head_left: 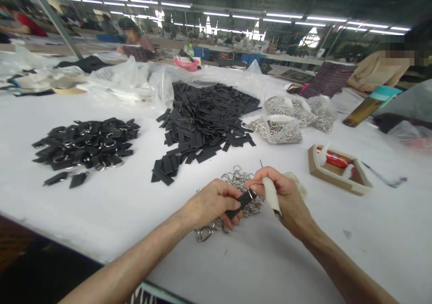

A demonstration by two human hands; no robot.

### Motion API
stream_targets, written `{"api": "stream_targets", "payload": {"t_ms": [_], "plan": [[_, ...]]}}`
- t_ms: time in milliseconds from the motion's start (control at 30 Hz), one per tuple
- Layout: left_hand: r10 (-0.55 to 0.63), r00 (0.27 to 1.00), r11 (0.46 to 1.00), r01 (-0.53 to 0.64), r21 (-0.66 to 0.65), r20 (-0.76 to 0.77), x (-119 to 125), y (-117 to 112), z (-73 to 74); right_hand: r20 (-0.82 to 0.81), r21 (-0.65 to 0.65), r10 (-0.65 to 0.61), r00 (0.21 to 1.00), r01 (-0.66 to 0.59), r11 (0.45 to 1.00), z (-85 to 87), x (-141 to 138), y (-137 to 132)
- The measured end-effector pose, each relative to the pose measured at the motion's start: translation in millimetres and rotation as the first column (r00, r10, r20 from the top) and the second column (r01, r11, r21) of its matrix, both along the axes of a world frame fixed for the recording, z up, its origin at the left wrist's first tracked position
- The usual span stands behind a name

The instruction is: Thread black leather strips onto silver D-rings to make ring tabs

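Observation:
My left hand (216,202) is closed around a short black strap (241,203), its thumb pressed on top. A metal ring (251,193) sits at the strap's far end, where the fingertips of my right hand (281,193) touch it. My right hand also grips a thin-tipped tool with a white-wrapped handle (271,195), its tip pointing up and away. Beneath and around both hands lies a loose heap of metal rings (204,234). Beyond them is a large pile of flat black strips (209,119). At left lies a heap of black straps fitted with rings (87,144).
Clear bags of metal rings (278,130) stand behind my right hand. A cardboard tray (339,178) holds a red tube, with a thin metal hook (384,178) beside it. A bottle with a turquoise lid (371,106) leans farther right. Other people work at the tables beyond.

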State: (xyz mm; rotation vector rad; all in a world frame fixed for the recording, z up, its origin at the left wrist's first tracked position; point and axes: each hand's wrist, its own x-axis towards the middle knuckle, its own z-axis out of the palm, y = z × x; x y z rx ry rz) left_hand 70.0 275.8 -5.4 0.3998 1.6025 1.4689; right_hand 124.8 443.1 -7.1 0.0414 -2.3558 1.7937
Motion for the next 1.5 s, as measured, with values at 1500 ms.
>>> {"api": "stream_targets", "payload": {"t_ms": [1500], "plan": [[0.449,0.783,0.781,-0.578,0.236,0.431,12,6,-13.6,-0.335,0.276,-0.019,0.942,0.118,0.954,-14.9,14,-26]]}}
